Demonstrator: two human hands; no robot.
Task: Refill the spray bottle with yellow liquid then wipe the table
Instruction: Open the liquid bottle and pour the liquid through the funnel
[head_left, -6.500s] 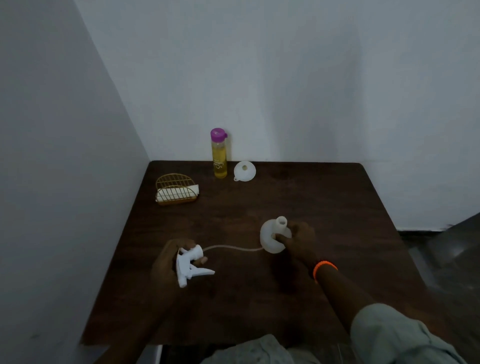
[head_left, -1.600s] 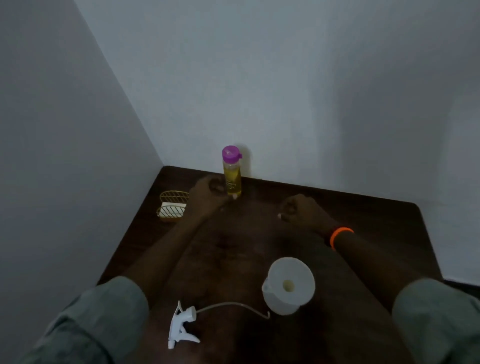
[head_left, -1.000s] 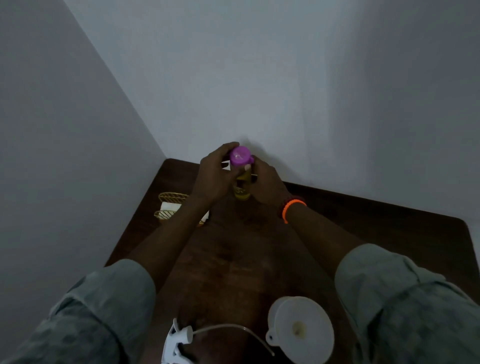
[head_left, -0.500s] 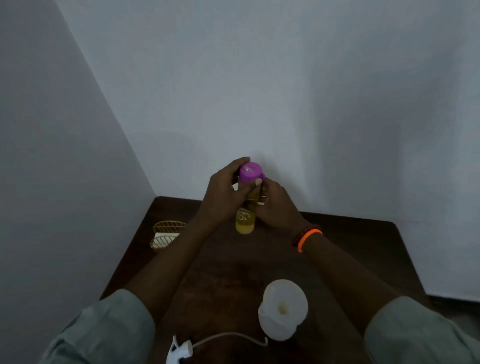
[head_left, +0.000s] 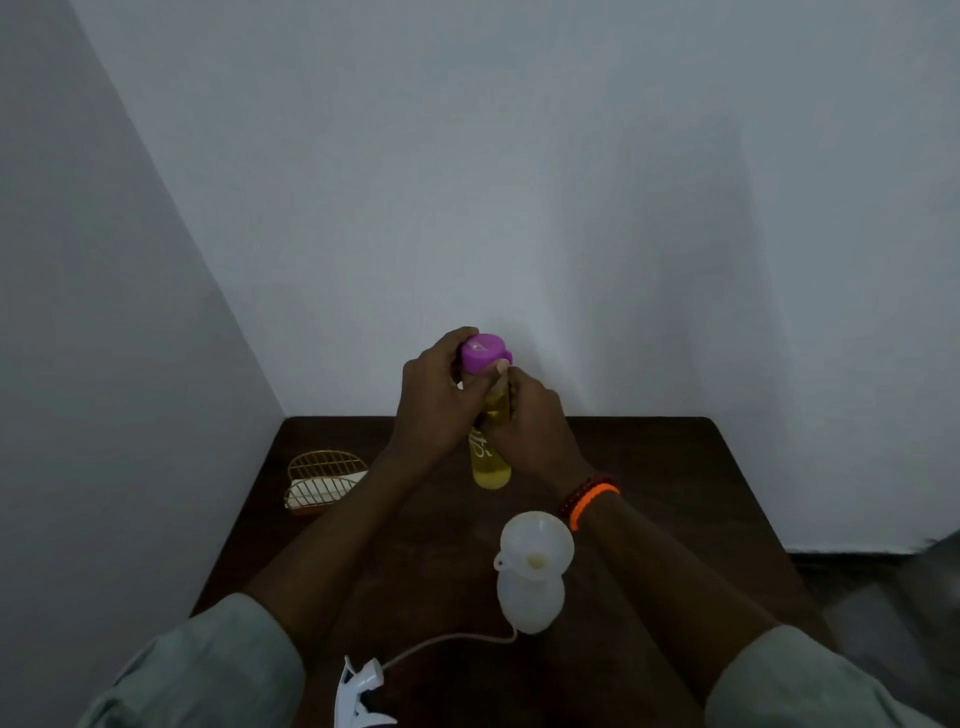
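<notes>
I hold a clear bottle of yellow liquid (head_left: 491, 462) upright above the dark wooden table (head_left: 675, 467). My left hand (head_left: 434, 405) grips its purple cap (head_left: 484, 352). My right hand (head_left: 530, 426), with an orange band at the wrist, is wrapped round the bottle's body. Nearer to me stands the white spray bottle (head_left: 530, 597) with a white funnel (head_left: 537, 545) set in its neck. The white trigger head (head_left: 361, 693) with its thin tube lies on the table at the front left.
A gold wire basket (head_left: 322, 480) holding a white cloth sits at the table's back left. Pale walls close in behind the table and along its left side. The table's right edge drops to a dark floor.
Both hands reached to the back of the table, took hold of the yellow-liquid bottle and lifted it towards me. Earlier the funnel went into the spray bottle's neck.
</notes>
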